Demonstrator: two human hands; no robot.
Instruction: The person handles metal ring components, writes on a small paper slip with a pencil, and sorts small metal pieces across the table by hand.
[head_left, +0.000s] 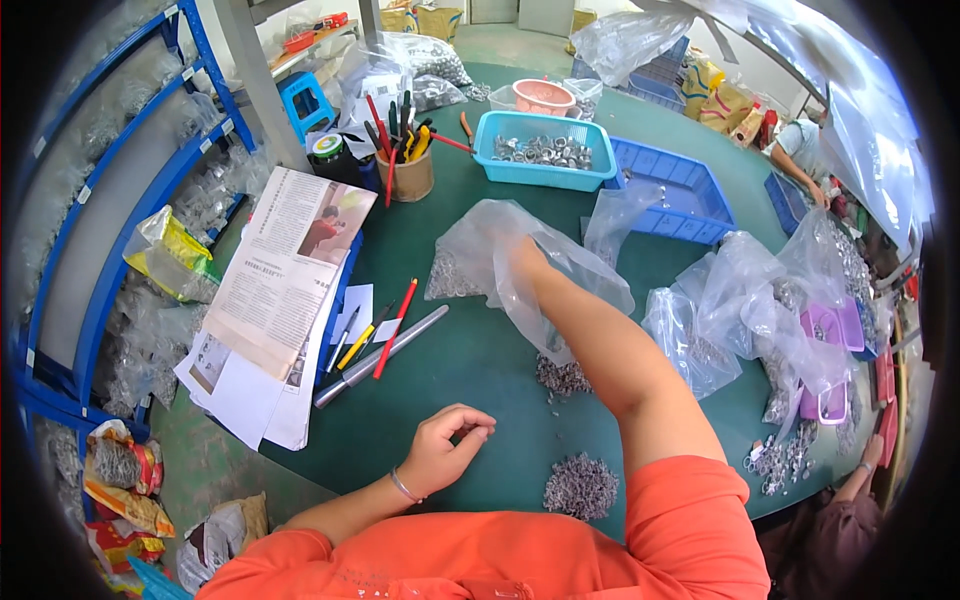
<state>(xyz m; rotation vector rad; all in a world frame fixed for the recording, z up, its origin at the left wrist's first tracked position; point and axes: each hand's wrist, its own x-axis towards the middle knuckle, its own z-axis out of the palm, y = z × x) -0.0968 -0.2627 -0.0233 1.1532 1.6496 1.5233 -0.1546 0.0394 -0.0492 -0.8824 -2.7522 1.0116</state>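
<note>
My left hand [452, 446] is held over the near table edge, its fingers curled in toward the thumb. Whatever it may hold does not show. My right arm reaches forward, and my right hand [522, 258] is inside a clear plastic bag [590, 285]. Cloudy film hides its fingers. Small metal rings [452, 278] lie in the left end of that bag. Below the bag is a heap of small metal parts [562, 376]. A second heap of metal parts [581, 487] sits closer to me, right of my left hand.
Left are newspapers [285, 250], pens, a grey metal rod [382, 356] and a pot of pliers [408, 175]. Behind stand a turquoise basket [490, 172] of metal parts and a blue tray [690, 232]. Bags and a purple basket [850, 325] lie right. Other people's arms [800, 175] show there.
</note>
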